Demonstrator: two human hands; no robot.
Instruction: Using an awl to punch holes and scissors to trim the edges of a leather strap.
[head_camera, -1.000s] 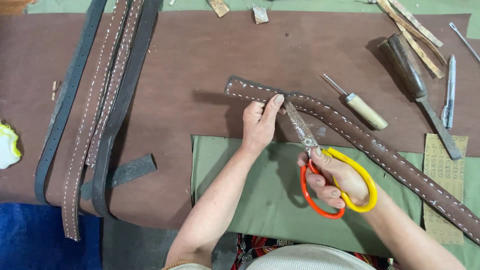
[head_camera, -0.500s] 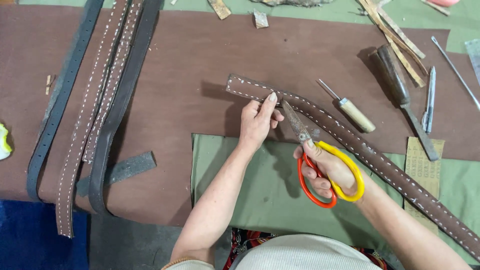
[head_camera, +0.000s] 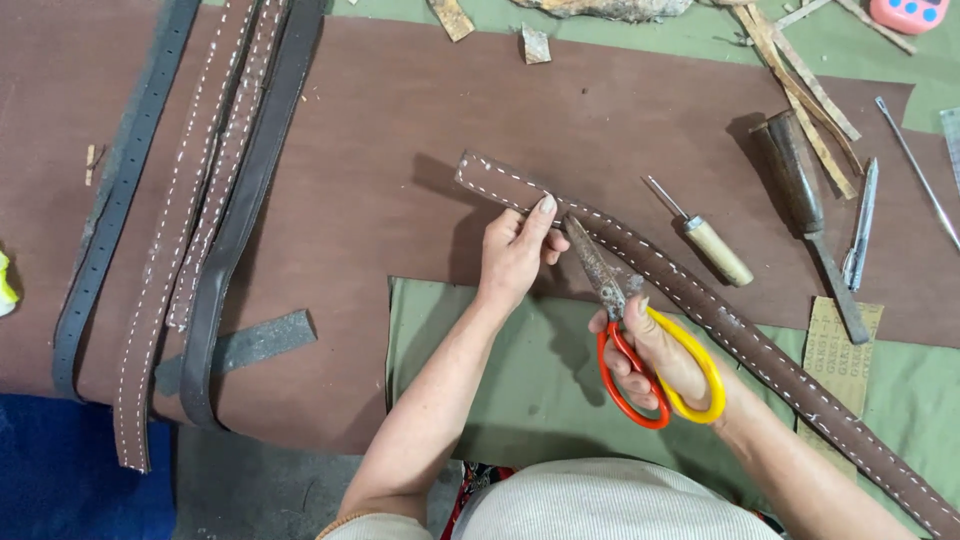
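Left hand: I see my left hand (head_camera: 515, 255) on the stitched brown strap (head_camera: 700, 305), fingers (head_camera: 542, 215) pressed together, pinning it near its end.
Right hand: my right hand (head_camera: 665, 360) grips the scissors (head_camera: 630, 330), fingers through the orange and yellow loops.
Scissors: rusty blades nearly closed, tips just beside the strap's edge by my left fingertips.
Strap: it lies diagonally across the brown leather sheet (head_camera: 400, 120) on the tabletop.
Nearby: a wooden-handled awl (head_camera: 705, 235) sits beyond the strap; more straps (head_camera: 190, 220) lie well apart, left.
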